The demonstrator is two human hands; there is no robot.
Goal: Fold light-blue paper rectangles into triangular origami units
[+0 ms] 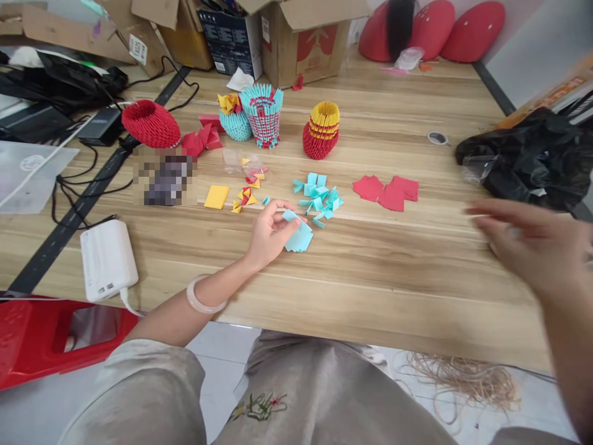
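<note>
My left hand pinches a small stack of light blue paper slips between thumb and fingers, just above the table. Right behind it lies a loose heap of folded blue paper pieces. Red paper slips are spread to the right of that heap. To the left are a yellow paper stack and several folded yellow and red pieces. My right hand, blurred, is held over the table's right side. Its fingers are closed on a thin pale stick-like thing, of which little shows.
Behind stand a red paper vessel, a blue and red vase, a small blue one and a red and yellow vase. A white power bank lies left; a black plastic bag and tape roll right.
</note>
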